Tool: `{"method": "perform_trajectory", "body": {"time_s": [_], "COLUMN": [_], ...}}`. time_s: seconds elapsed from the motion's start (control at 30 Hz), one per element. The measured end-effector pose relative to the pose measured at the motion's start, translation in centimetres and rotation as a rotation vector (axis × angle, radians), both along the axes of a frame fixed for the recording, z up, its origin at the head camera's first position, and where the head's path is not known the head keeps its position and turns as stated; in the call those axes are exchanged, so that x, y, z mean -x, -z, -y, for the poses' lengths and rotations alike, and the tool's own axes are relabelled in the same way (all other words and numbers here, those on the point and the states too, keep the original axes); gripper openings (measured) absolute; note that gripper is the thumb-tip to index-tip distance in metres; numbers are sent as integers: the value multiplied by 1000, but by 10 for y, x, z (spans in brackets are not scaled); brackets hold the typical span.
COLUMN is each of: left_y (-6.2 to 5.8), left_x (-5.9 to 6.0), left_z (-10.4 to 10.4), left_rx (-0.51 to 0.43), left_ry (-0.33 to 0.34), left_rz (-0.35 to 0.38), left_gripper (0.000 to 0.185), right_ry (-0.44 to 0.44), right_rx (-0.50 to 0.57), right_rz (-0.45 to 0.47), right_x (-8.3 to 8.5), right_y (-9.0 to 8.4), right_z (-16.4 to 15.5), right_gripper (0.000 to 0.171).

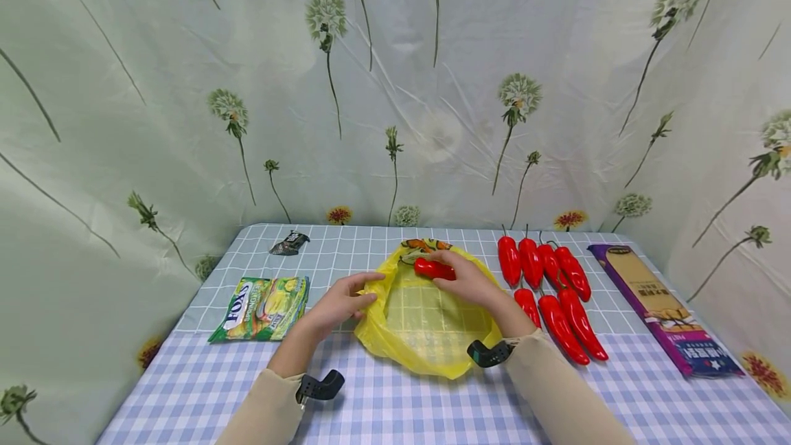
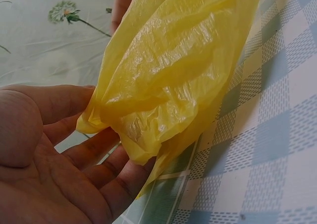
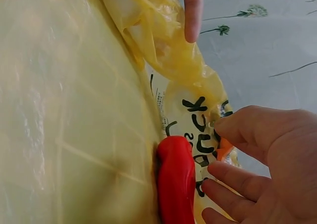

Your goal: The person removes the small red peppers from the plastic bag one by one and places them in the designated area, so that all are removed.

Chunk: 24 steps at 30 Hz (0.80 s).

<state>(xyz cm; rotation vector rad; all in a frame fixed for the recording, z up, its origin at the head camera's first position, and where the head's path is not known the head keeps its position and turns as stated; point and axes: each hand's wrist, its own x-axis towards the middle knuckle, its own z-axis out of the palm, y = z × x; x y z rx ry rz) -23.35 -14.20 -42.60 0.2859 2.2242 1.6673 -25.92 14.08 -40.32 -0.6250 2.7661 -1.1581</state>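
A yellow plastic bag (image 1: 432, 364) lies spread with its mouth wide on the table. My left hand (image 1: 342, 302) holds its left rim, the thumb on one side and the fingers on the other, as the left wrist view shows the bag (image 2: 173, 60) close up. Inside the bag, near its far side, is a red chili pepper (image 1: 434, 268). My right hand (image 1: 471, 281) is over the far right of the bag, fingers spread loosely beside the pepper (image 3: 176, 184). Black lettering and orange show on a printed piece (image 3: 198, 130) by the pepper.
Several more red peppers (image 1: 559, 321) lie in two rows right of the bag. Beyond them is a long purple pasta packet (image 1: 667, 307). On the left are a green FOX'S candy bag (image 1: 262, 309) and a small black packet (image 1: 289, 244). A patterned curtain (image 1: 395, 88) hangs behind the table.
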Motion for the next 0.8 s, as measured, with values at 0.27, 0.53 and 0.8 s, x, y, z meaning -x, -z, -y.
{"method": "perform_trajectory", "body": {"time_s": [0.27, 0.53, 0.8], "left_y": [0, 4, 5], "left_x": [0, 0, 1], "left_z": [2, 0, 1], "left_rx": [-5, -4, -13], "left_ry": [26, 13, 19], "left_rz": [-10, 15, -1], "left_gripper": [44, 42, 43], "right_ry": [-1, -51, -100], "right_rx": [-71, -92, -138], "right_rz": [-6, -18, -41], "right_x": [3, 1, 2], "right_y": [5, 8, 7], "right_z": [2, 2, 5], "right_gripper": [46, 39, 36]}}
